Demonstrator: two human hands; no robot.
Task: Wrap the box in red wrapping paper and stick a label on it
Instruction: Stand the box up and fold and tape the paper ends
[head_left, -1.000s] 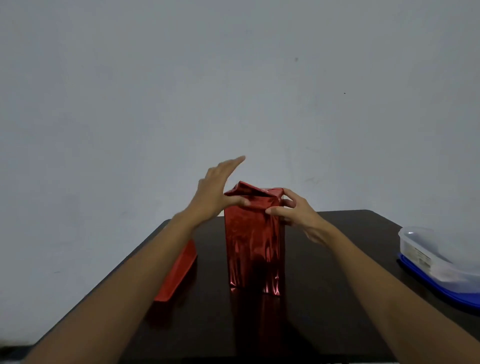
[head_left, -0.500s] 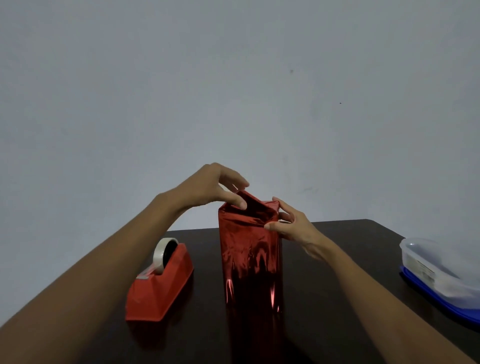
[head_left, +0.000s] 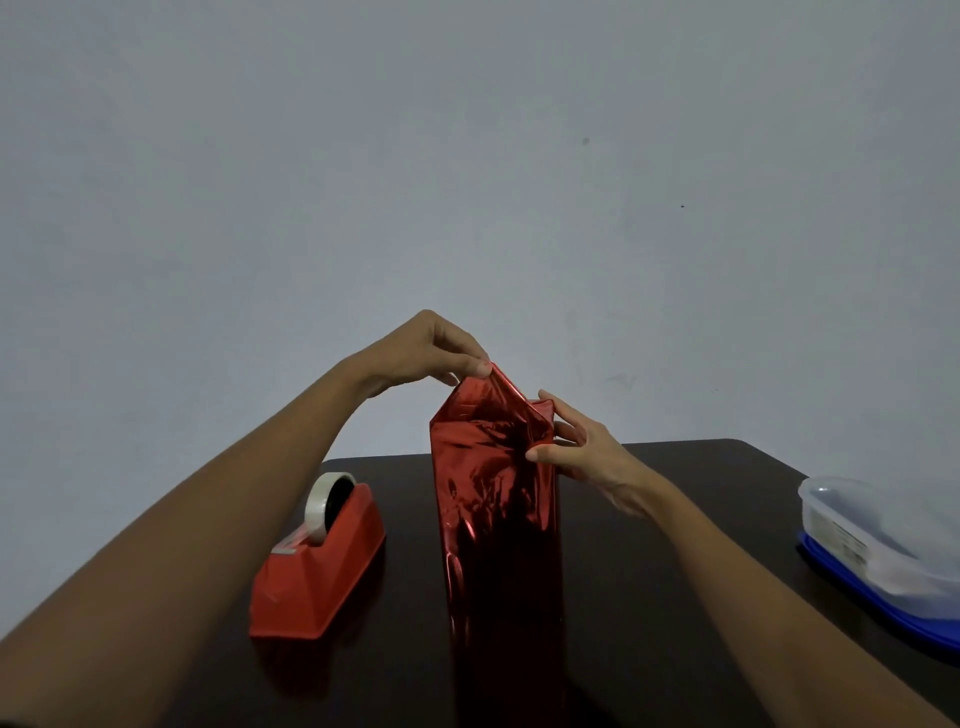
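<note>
Two hands work the top of a tall box (head_left: 498, 561), which stands upright at the middle of the dark surface (head_left: 675, 519), sheathed in shiny red wrapping paper (head_left: 493, 415). My left hand (head_left: 431, 353), arched in from ten o'clock, pinches the peak of the loose paper flap between thumb and fingertips; the flap stands up above the box's top. My right hand (head_left: 582, 452), at three o'clock of the box, clasps its upper corner, thumb pressed on the near face and fingers spread along the side. A red tape dispenser (head_left: 322, 577) carrying a roll of tape (head_left: 319, 501) sits at nine o'clock of the box, near but apart. At three o'clock, well apart by the surface's edge, a clear plastic container (head_left: 883, 535) rests on a blue lid (head_left: 893, 610).
</note>
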